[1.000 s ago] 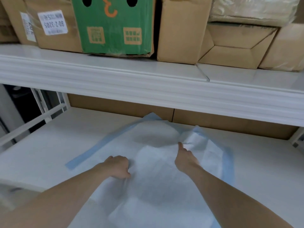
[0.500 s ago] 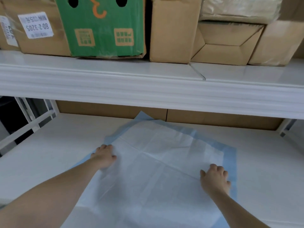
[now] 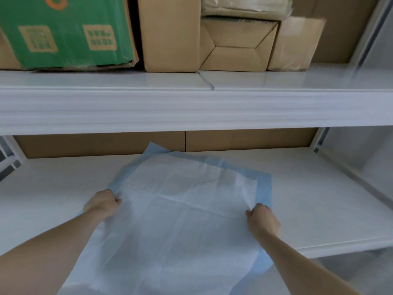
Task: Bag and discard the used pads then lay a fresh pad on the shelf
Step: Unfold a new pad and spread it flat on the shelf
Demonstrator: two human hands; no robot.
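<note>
The pad (image 3: 180,209) is spread out on the white lower shelf (image 3: 319,199). It is white in the middle with a blue edge, and you can see fold lines crossing it. Its far corner pokes up against the brown cardboard (image 3: 102,143) at the back of the shelf. The near part of the pad comes toward you, past the front edge of the shelf.

Your left hand (image 3: 103,203) is on the left edge of the pad. Its fingers are curled shut and they pinch the pad there. Your right hand (image 3: 262,220) is on the right edge, near the blue border. Its fingers are closed too, and a bit of the pad is bunched up in them. Your two hands are well apart, with the pad flat between them.

Above is another white shelf (image 3: 191,107). On it sit a green box (image 3: 70,33) and some brown boxes (image 3: 172,33) side by side.
</note>
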